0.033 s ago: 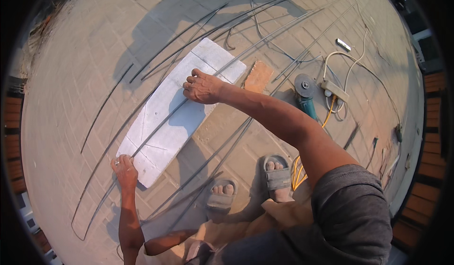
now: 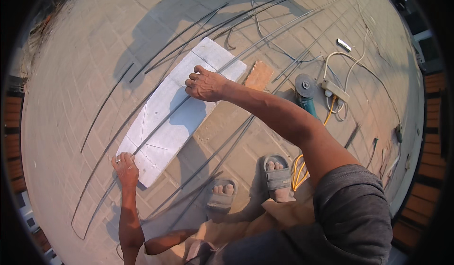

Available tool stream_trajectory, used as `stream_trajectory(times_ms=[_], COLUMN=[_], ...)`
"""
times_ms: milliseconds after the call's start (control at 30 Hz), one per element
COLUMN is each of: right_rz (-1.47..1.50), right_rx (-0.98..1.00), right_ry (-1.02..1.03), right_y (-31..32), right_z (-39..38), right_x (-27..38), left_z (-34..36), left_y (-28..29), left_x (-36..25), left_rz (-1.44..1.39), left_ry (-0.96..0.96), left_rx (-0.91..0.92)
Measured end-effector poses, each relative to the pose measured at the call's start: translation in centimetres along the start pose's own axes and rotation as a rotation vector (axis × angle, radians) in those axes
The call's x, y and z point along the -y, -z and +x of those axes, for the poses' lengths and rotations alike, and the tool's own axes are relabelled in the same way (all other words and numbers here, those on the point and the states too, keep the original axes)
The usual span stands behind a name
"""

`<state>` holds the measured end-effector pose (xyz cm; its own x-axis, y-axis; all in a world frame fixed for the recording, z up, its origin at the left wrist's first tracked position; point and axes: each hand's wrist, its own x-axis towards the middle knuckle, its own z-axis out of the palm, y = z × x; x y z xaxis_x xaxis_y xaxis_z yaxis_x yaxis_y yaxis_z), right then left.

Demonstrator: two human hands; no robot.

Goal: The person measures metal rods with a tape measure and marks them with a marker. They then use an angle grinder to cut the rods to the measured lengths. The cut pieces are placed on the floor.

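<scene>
A thin steel rod [image 2: 161,123] runs slantwise over a white board [image 2: 187,123] marked with dark pencil-like lines. My right hand [image 2: 206,84] is closed around the rod over the board's upper half, its thumb side raised. At the board's lower left corner my left hand [image 2: 126,169] grips the same rod, fingers curled at the edge. Past that hand the rod continues to a bend on the paving, then doubles back up along the board's left side. Its far length stretches toward the upper right.
Several loose rods [image 2: 182,32] lie beyond the board; others lie between it and my sandalled feet [image 2: 276,176]. To the right are an orange-brown brick piece [image 2: 259,76], an angle grinder [image 2: 306,95] with its disc exposed, a power strip [image 2: 336,91] and tangled cables.
My right hand has shifted very slightly to the right and its fingers are a little differently curled. My left hand stays in place.
</scene>
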<state>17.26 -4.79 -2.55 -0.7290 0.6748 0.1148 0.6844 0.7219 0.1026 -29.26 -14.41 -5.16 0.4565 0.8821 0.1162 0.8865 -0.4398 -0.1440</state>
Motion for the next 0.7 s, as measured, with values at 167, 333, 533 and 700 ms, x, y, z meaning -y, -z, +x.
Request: stream_trajectory(times_ms=[167, 333, 533, 700], right_rz=[-0.108, -0.174, -0.127, -0.258], right_rx=[-0.030, -0.158, 0.085, 0.072], right_ry=[-0.086, -0.165, -0.395, -0.670], right_y=[0.9, 0.5, 1.7, 1.0], right_z=[-2.8, -8.4, -14.3, -16.9], right_x=[-5.3, -12.4, -19.7, -24.0], left_z=[4.7, 11.3, 18.5, 24.4], left_y=[0.6, 1.2, 1.6, 0.9], left_x=[-3.9, -9.9, -17.5, -22.7], left_rz=[-0.014, -0.059, -0.097, -0.104], left_ry=[-0.091, -0.242, -0.326, -0.395], left_rx=[-0.070, -0.110, -0.149, -0.200])
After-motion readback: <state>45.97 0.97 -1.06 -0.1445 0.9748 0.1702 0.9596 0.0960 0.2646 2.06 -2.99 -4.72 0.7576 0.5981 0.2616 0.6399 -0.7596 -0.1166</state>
